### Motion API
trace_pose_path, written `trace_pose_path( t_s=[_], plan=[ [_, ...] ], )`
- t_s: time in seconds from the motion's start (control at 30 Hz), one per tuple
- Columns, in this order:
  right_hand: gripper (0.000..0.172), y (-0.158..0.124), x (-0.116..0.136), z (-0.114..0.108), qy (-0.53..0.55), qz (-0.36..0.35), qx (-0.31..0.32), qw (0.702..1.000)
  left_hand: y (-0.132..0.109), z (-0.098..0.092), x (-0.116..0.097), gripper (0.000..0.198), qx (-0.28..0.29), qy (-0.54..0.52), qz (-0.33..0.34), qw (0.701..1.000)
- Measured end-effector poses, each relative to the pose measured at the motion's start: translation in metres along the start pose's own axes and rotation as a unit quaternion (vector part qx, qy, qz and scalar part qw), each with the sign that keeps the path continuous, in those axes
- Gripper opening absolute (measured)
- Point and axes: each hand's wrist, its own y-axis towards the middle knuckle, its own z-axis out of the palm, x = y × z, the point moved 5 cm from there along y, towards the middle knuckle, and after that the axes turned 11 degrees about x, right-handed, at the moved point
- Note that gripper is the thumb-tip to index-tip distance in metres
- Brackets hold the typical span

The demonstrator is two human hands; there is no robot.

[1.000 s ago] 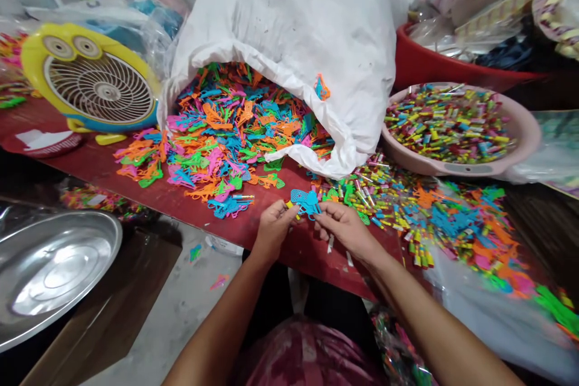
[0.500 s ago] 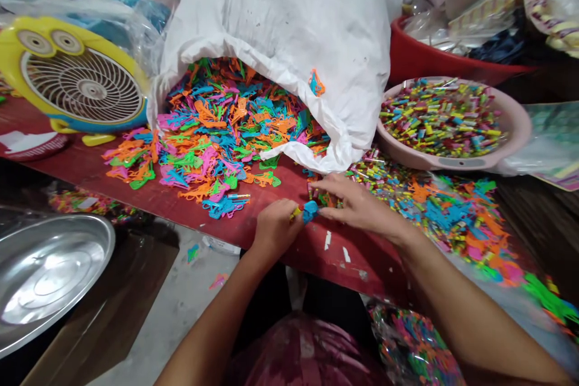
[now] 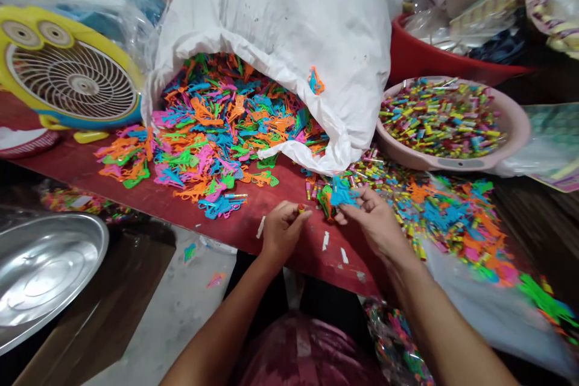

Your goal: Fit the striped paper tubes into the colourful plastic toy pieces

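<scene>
My left hand [image 3: 284,230] is closed over the table's front part, pinching a small yellow tube [image 3: 301,209] with a reddish end between thumb and fingers. To its right, my right hand [image 3: 368,217] has its fingers curled at a flat blue plastic piece [image 3: 344,193]; the exact grip is partly hidden. Beside that blue piece lie green and orange plastic pieces [image 3: 324,200]. A heap of bright plastic pieces [image 3: 212,145] spills from a large white sack [image 3: 289,12] onto the red tabletop [image 3: 181,217].
A pink basin [image 3: 515,126] full of small coloured tubes stands at the right, with more tubes and plastic pieces [image 3: 456,211] in front. A yellow-and-blue fan [image 3: 76,72] stands left. Lower left is a metal basin [image 3: 49,271]. A red tub [image 3: 416,48] sits behind.
My right hand has moved right, away from my left, and is now at the blue piece. The yellow tube stays in my left hand, apart from the blue piece. The view has shifted slightly.
</scene>
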Motion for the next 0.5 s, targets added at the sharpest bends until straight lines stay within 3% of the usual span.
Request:
trace_pose_path(
  t_s=[0.1, 0.2, 0.5],
  plan=[
    [0.037, -0.007, -0.017, 0.022, 0.121, -0.014, -0.059, 0.991, 0.004, 0.010, 0.000, 0.025, -0.003, 0.004, -0.013, 1.000],
    [0.039, -0.010, -0.026, 0.039, 0.141, -0.047, -0.104, 0.984, 0.006, 0.017, 0.002, 0.024, 0.008, 0.009, -0.015, 1.000],
    [0.015, -0.021, -0.027, 0.046, -0.128, -0.077, -0.104, 0.983, 0.004, 0.022, 0.012, 0.022, 0.022, 0.011, -0.027, 0.999]
  ],
)
